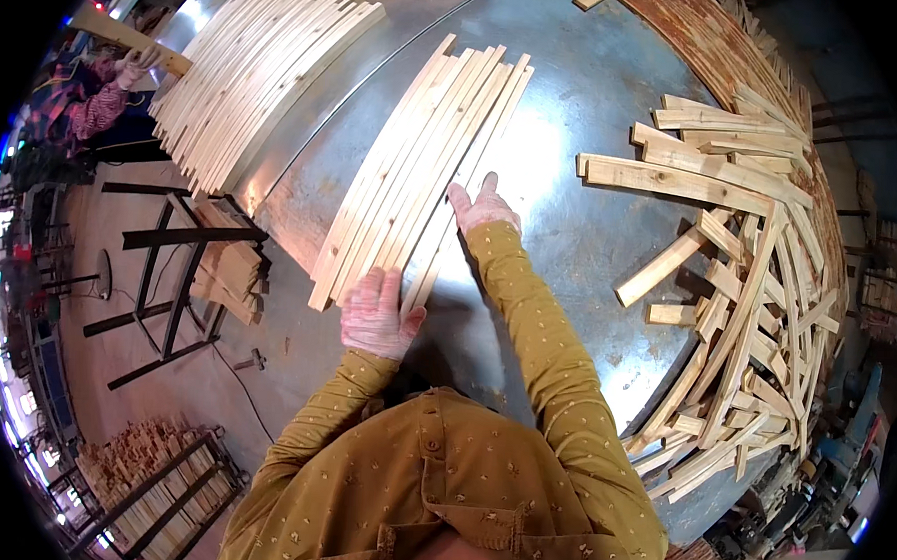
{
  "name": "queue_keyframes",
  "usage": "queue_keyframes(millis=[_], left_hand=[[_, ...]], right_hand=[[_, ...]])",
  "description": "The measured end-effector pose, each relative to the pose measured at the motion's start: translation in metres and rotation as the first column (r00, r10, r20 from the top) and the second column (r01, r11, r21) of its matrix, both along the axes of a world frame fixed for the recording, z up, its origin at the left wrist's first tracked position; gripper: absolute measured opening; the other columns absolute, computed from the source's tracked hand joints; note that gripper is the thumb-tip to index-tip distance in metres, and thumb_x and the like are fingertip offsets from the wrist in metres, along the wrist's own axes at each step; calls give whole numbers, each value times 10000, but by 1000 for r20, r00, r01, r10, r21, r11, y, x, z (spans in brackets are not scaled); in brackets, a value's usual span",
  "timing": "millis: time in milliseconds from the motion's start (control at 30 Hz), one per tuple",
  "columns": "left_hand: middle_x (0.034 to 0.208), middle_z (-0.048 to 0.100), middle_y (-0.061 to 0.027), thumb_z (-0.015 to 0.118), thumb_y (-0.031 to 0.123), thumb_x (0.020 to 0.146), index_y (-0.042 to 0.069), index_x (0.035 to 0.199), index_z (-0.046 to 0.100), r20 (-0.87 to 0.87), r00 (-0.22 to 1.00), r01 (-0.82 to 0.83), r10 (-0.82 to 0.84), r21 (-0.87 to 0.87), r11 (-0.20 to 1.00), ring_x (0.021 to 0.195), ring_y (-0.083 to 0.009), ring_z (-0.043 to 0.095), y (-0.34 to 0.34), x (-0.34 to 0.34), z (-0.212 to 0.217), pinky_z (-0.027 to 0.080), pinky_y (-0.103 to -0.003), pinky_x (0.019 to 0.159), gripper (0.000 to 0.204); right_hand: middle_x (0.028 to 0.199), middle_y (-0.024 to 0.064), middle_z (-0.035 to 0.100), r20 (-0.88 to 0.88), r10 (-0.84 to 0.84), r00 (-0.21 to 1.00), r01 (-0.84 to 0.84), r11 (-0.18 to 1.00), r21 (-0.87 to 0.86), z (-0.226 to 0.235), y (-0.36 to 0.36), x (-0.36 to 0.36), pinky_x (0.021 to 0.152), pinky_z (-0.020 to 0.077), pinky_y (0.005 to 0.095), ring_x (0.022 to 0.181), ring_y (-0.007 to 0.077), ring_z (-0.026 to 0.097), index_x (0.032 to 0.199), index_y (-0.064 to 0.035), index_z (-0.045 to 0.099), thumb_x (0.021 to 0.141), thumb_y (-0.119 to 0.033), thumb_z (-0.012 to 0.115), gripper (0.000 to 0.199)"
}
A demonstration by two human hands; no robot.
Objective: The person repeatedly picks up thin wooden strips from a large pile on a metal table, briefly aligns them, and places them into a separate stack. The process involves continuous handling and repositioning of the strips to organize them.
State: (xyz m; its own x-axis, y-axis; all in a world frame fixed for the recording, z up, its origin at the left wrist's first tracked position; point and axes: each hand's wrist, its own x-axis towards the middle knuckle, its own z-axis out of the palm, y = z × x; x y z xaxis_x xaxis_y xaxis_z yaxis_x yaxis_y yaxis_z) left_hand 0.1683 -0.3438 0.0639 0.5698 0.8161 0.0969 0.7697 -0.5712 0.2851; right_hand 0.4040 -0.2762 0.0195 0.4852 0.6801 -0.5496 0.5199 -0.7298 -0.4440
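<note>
Pale wooden strips [408, 168] lie side by side in a slanting row on the metal table, their far ends uneven. A slightly separate wooden strip [499, 112] lies along the row's right edge, with a narrow gap beside it. My left hand [375, 315] is at the near end of this strip, fingers on its left over the neighbouring ends and thumb on its right. Farther up the same strip, my right hand [486, 210] straddles it with finger and thumb. Both hands look covered in thin, whitish gloves.
A larger row of strips [267, 77] lies across the table seam at far left. Loose wooden pieces [758, 294] are heaped along the right edge. A black metal frame [172, 298] and stacked wood [150, 467] stand at left. Another person's hand [138, 66] holds a board [129, 36].
</note>
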Motion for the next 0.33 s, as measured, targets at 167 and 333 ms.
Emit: queue_keyframes(millis=[167, 333], left_hand=[[1426, 369, -291, 707, 593, 719, -60, 1412, 342, -189, 982, -15, -10, -128, 992, 1323, -492, 350, 45, 11, -5, 234, -636, 1111, 1020], [1554, 260, -282, 543, 775, 765, -99, 1470, 262, -124, 991, 44, -43, 7, 999, 1413, -488, 267, 42, 1, -63, 187, -726, 1084, 1157]], right_hand=[[1047, 213, 678, 207, -155, 966, 8, 820, 573, 21, 52, 68, 891, 488, 527, 954, 416, 648, 1423, -76, 435, 968, -431, 474, 579], [1547, 127, 400, 665, 391, 636, -453, 887, -88, 9, 154, 142, 1156, 196, 606, 1456, 317, 311, 1555, -134, 234, 972, -403, 440, 674]])
